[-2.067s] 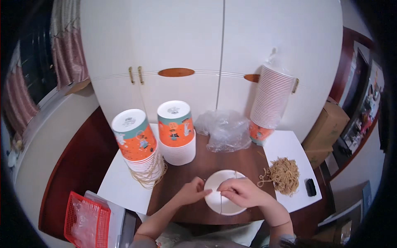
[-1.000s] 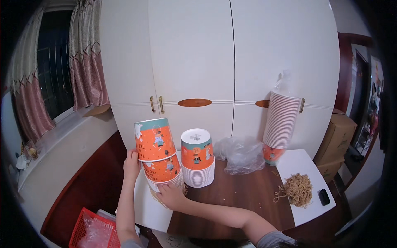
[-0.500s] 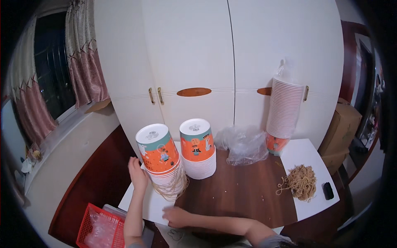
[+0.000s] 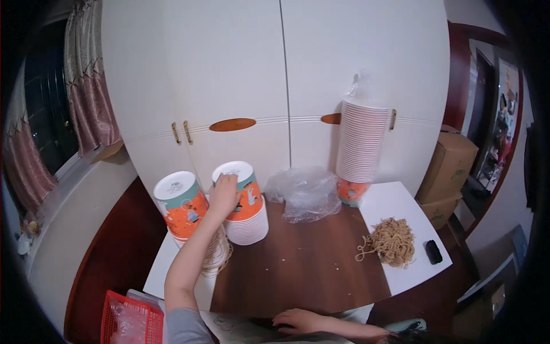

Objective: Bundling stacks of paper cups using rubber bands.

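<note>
Two stacks of upside-down paper buckets, orange and green with white bases, stand at the left of the table. My left hand (image 4: 225, 195) reaches across to the right-hand stack (image 4: 250, 200), its fingers curled over the top bucket's upper edge. The left-hand stack (image 4: 182, 213) is partly hidden by my forearm. Tan cord loops (image 4: 219, 252) hang about its lower part. My right hand (image 4: 299, 321) is low at the table's front edge, fingers stretched out, holding nothing visible.
A crumpled clear plastic bag (image 4: 309, 195) lies behind the brown tabletop (image 4: 298, 258). A tall bagged bucket stack (image 4: 362, 143) stands against the white wardrobe (image 4: 223, 69). Tangled tan cord (image 4: 392, 242) and a small black object (image 4: 433, 252) lie right. A red basket (image 4: 153, 327) sits lower left.
My left hand has moved from beside the left-hand stack onto the top of the right-hand stack. My right hand has drawn back to the right and nearer. The view has turned rightward.
</note>
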Available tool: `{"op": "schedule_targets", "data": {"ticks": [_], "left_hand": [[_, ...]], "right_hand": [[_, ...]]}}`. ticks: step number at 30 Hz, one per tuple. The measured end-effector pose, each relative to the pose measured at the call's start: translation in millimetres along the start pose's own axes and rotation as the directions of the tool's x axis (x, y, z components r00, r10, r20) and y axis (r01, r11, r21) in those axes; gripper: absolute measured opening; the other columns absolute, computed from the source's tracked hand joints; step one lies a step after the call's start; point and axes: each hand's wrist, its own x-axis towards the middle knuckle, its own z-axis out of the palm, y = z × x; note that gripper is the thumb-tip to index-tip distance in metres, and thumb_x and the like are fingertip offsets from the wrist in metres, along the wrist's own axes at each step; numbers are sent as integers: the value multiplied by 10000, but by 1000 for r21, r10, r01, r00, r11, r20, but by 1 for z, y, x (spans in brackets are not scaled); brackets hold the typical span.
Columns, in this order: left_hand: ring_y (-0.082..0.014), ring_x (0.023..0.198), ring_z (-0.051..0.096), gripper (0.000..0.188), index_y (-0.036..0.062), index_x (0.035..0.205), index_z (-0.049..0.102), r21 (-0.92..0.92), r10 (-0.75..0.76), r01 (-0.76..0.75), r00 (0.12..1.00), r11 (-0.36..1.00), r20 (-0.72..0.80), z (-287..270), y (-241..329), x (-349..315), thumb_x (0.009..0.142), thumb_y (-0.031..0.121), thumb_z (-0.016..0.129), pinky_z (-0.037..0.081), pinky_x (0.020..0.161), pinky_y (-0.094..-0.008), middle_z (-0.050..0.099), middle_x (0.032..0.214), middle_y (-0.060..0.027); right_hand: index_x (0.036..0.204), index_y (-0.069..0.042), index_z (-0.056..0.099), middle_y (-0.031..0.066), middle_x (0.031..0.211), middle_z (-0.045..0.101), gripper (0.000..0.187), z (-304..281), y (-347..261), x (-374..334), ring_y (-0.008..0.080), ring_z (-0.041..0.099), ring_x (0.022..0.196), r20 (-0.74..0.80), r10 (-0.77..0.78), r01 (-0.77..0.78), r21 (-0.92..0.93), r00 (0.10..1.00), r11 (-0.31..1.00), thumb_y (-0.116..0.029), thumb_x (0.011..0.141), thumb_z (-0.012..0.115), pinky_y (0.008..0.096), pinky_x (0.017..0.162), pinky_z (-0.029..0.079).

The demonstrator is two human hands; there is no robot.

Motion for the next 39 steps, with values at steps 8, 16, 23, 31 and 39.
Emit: {"op": "schedule_targets", "data": {"ticks": [8,16,23,31,39], "left_hand": [[-331,727,538,149,33,719,480,-348,-256,208,962,914,-98,-2,-9,26,655,78,607,430,634,-398,546,739,-144],[-297,842,552,230,29,821,563,-106,-57,40,985,994,-165,-75,24,53,737,242,579,450,713,-389,577,863,-138],[-313,761,565,216,12,750,549,83,63,-72,993,994,101,-9,17,28,671,194,635,462,693,-399,560,853,-147],[-326,729,558,191,24,702,524,-220,-10,39,992,975,129,-23,-2,55,607,110,666,446,633,-380,572,755,-156],[-118,758,518,175,0,768,474,-699,-167,24,976,714,-137,-107,-23,71,740,122,597,420,673,-255,579,827,-94]], "right_hand": [[1025,-33,531,127,987,566,268,-1,-11,-23,273,536,918,-173,184,-158,152,968,976,-212,826,520,341,797,419],[1043,-28,530,141,987,563,282,4,-11,-14,288,533,912,-171,163,-126,207,972,970,-216,834,502,341,786,422],[1002,-16,567,123,990,567,266,22,-2,-30,216,545,860,-285,116,-8,354,952,935,-208,843,472,311,728,418],[1056,-47,554,106,1023,553,321,18,1,-41,212,520,891,-192,284,-159,491,939,857,-272,842,473,324,765,399],[1030,-20,539,100,960,582,247,-8,-5,-35,177,553,872,-71,346,-271,485,935,832,-184,850,500,289,767,429]]}}
